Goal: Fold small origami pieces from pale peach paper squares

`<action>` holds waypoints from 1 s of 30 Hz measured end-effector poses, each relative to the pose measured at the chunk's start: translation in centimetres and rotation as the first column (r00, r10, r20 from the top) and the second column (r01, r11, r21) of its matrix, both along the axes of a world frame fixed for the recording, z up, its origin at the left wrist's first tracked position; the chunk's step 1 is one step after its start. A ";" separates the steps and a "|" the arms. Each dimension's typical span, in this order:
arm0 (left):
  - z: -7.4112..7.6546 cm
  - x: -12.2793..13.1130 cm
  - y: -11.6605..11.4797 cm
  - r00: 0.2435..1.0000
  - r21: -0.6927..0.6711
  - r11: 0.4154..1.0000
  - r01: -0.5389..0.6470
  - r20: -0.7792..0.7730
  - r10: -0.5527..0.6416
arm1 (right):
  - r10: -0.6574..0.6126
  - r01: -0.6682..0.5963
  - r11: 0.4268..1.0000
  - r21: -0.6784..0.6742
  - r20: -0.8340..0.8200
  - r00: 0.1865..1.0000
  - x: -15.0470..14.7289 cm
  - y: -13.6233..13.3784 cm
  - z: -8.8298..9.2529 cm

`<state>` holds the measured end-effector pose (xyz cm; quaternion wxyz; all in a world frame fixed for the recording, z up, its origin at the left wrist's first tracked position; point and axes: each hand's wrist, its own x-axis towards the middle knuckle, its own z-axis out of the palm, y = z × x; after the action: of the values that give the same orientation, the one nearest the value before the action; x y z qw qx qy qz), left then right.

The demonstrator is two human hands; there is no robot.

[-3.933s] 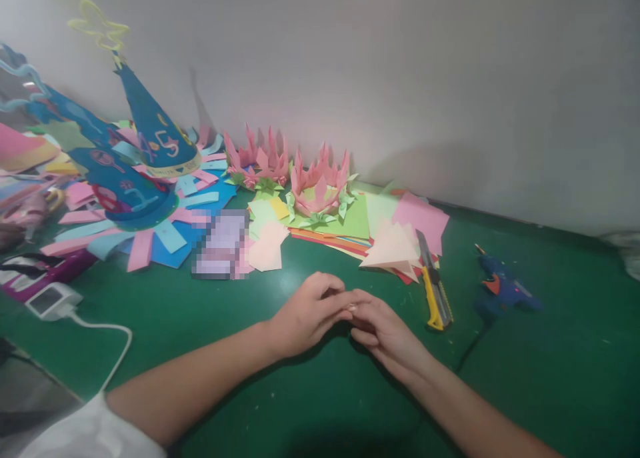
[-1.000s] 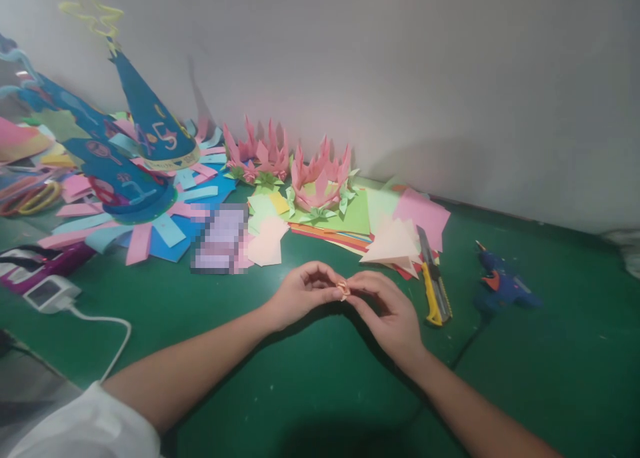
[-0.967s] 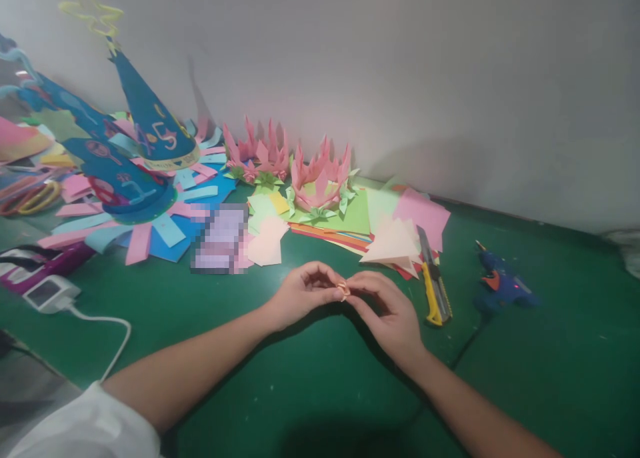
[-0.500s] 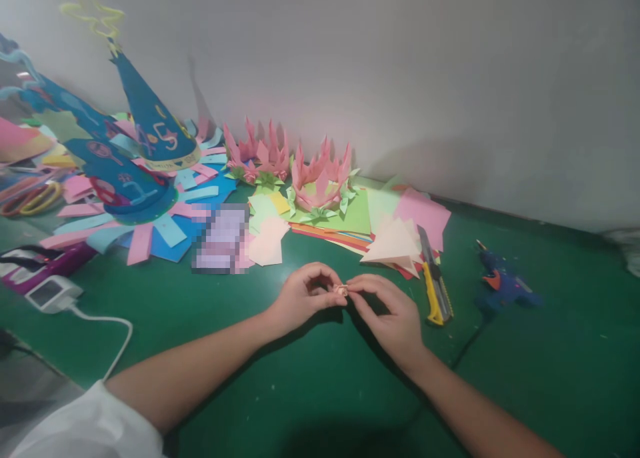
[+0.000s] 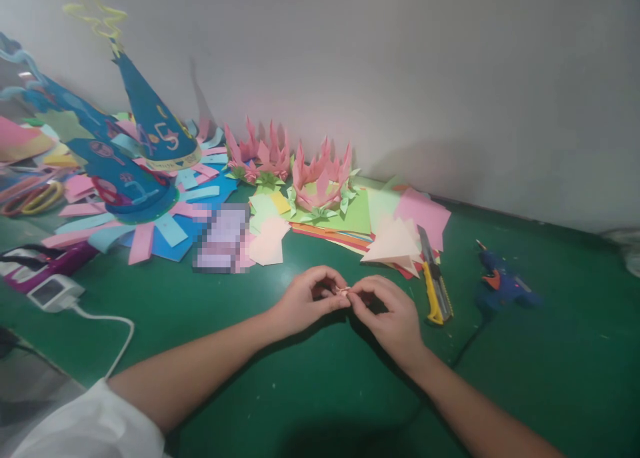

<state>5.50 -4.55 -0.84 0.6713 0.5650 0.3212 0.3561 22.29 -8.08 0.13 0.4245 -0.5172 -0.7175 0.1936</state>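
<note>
Between my two hands is a small pale pink folded paper piece (image 5: 343,291), mostly covered by fingertips, so its exact shape is hard to make out. My left hand (image 5: 313,298) pinches it from the left with thumb and index finger. From the right, my right hand (image 5: 390,311) closes thumb and fingers on its other side. Both hands are just above the green table (image 5: 300,378). Beyond them lie pale pink paper sheets (image 5: 395,239) and a stack of coloured paper (image 5: 357,215) bearing a pink paper crown (image 5: 323,178) with green leaves.
A yellow utility knife (image 5: 436,291) lies right of my right hand, blade showing. Further right is a blue glue gun (image 5: 510,288) with its cord. A blurred phone (image 5: 223,238), blue cone hats (image 5: 155,118), another pink crown (image 5: 260,155) and a white charger (image 5: 56,291) are to the left.
My left hand has shifted slightly right, bringing the fingertips of both hands closer together. The paper piece is now more hidden between them.
</note>
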 end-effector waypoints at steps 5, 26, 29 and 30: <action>-0.1 0.0 -0.2 1.000 0.089 0.996 0.008 0.017 -0.009 | -0.061 0.050 0.985 -0.165 -0.062 0.996 0.0 0.1 -0.3; 0.1 0.0 0.2 0.994 -0.092 0.996 -0.019 0.101 0.028 | 0.061 -0.086 0.993 0.083 0.270 0.961 0.3 -0.5 -0.4; 0.1 0.1 0.2 0.999 -0.208 0.977 0.047 0.020 -0.044 | 0.074 -0.118 0.985 0.128 0.302 0.951 0.4 -0.5 -0.4; 0.1 0.1 0.1 0.998 -0.215 0.975 0.056 0.008 -0.055 | 0.078 -0.125 0.982 0.139 0.304 0.950 0.4 -0.5 -0.4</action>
<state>5.57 -4.47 -0.72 0.7387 0.4973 0.3412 0.3010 22.73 -8.57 -0.22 0.3406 -0.4678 -0.8118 0.0784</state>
